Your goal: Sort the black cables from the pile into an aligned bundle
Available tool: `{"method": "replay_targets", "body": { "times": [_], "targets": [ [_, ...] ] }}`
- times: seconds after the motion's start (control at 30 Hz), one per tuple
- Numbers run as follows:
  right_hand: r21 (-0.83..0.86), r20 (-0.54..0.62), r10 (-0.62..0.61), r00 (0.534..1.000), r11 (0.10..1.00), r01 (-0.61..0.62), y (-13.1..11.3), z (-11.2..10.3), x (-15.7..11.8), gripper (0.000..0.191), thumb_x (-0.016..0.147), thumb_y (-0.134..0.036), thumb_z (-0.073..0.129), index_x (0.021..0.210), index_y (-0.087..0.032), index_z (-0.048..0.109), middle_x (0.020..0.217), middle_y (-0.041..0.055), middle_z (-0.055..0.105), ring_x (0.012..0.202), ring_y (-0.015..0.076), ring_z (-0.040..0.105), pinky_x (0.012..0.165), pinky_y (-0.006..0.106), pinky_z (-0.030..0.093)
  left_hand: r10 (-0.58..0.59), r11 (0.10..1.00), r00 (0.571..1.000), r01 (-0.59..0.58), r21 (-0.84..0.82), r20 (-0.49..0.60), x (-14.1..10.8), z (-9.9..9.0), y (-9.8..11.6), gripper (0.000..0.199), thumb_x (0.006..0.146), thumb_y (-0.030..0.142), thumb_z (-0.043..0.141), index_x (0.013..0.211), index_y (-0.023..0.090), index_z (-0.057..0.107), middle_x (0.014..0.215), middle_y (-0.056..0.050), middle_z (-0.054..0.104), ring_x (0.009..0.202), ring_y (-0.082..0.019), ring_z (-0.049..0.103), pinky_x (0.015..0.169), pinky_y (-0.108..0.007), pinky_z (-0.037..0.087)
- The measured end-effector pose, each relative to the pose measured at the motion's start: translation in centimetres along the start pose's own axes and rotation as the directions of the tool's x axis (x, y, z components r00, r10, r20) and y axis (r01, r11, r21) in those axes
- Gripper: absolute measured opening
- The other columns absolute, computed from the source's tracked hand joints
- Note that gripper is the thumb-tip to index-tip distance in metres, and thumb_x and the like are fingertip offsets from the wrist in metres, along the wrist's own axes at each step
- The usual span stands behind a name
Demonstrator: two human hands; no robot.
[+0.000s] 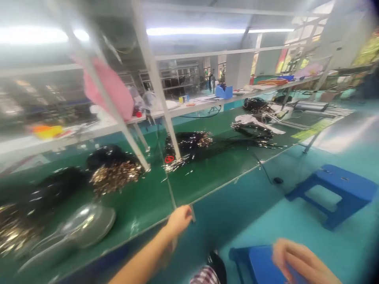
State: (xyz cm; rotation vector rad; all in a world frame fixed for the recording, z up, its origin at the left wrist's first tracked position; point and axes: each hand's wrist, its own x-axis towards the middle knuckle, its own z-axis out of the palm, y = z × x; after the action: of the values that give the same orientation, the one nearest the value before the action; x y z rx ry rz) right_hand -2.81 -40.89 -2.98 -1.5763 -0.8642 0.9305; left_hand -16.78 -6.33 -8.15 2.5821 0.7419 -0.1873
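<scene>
My left hand (180, 219) is at the front edge of the green-topped workbench (154, 205), its fingers curled in and nothing visible in them. Lower right, my right hand (296, 258) hangs over a blue plastic stool (260, 262), blurred, with fingers loosely bent and apart; I see nothing held. Left of my left hand, a shiny grey rounded object with a long tapering end (91, 225) lies on the bench. Behind it is a bundle of black cables with brassy metal ends (115, 177). Another black cable bundle (189, 142) lies beyond my left hand.
White posts (156, 79) carry a raised shelf (201, 103) with a blue bin (224, 91) and a pink bag (108, 88). More cables (254, 132) lie farther right. A second blue stool (340, 189) stands on the teal floor. A shoe (216, 264) shows below.
</scene>
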Motion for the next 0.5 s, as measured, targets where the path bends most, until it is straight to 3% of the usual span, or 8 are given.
{"method": "replay_targets", "body": {
  "times": [0.07, 0.13, 0.23, 0.37, 0.5],
  "targets": [
    [-0.030, -0.050, 0.069, 0.996, 0.997, -0.070, 1.0, -3.1, 5.6, 0.043, 0.084, -0.063, 0.045, 0.075, -0.021, 0.054, 0.065, 0.0024, 0.057, 0.060, 0.0163, 0.055, 0.062, 0.032, 0.047, -0.038, 0.999, 0.998, 0.038, 0.012, -0.053, 5.9, -2.3, -1.1, 0.021, 0.081, 0.019, 0.047, 0.099, 0.017, 0.058, 0.093, -0.006, 0.065, 0.089, -0.018, 0.060, 0.081, -0.028, 0.043],
    [-0.106, -0.203, 0.117, 0.972, 0.984, -0.140, 2.8, -6.6, 10.7, 0.045, 0.073, -0.064, 0.055, 0.080, -0.020, 0.056, 0.067, 0.0015, 0.059, 0.062, 0.0163, 0.056, 0.063, 0.031, 0.048, -0.082, 0.996, 0.993, 0.085, 0.032, -0.091, 11.3, -3.8, -1.9, 0.024, 0.084, 0.020, 0.045, 0.104, 0.015, 0.055, 0.100, -0.009, 0.063, 0.095, -0.019, 0.059, 0.084, -0.029, 0.043],
    [-0.179, -0.469, 0.234, 0.852, 0.919, -0.351, 6.1, -12.6, 16.7, 0.048, 0.069, -0.056, 0.056, 0.096, -0.017, 0.059, 0.086, 0.0069, 0.065, 0.071, 0.0196, 0.062, 0.068, 0.033, 0.051, -0.139, 0.986, 0.981, 0.150, 0.070, -0.134, 17.4, -4.3, -2.3, 0.034, 0.087, 0.021, 0.041, 0.119, 0.013, 0.047, 0.120, -0.014, 0.053, 0.108, -0.022, 0.056, 0.089, -0.030, 0.042],
    [-0.225, -0.651, 0.251, 0.716, 0.838, -0.498, 9.5, -21.0, 23.0, 0.055, 0.071, -0.050, 0.049, 0.109, -0.010, 0.054, 0.112, 0.0201, 0.058, 0.092, 0.0269, 0.062, 0.085, 0.041, 0.048, -0.226, 0.963, 0.962, 0.244, 0.110, -0.156, 22.3, -2.9, -1.7, 0.042, 0.090, 0.027, 0.039, 0.129, 0.011, 0.038, 0.132, -0.017, 0.041, 0.107, -0.024, 0.057, 0.084, -0.031, 0.044],
    [-0.330, -0.778, 0.120, 0.617, 0.758, -0.563, 11.3, -27.8, 29.4, 0.064, 0.069, -0.054, 0.048, 0.112, -0.007, 0.051, 0.123, 0.0284, 0.046, 0.121, 0.0411, 0.042, 0.100, 0.054, 0.033, -0.336, 0.927, 0.925, 0.358, 0.109, -0.177, 25.0, -1.9, -1.4, 0.029, 0.092, 0.024, 0.034, 0.113, 0.011, 0.048, 0.118, -0.015, 0.048, 0.091, -0.022, 0.062, 0.072, -0.030, 0.045]
  ]
}}
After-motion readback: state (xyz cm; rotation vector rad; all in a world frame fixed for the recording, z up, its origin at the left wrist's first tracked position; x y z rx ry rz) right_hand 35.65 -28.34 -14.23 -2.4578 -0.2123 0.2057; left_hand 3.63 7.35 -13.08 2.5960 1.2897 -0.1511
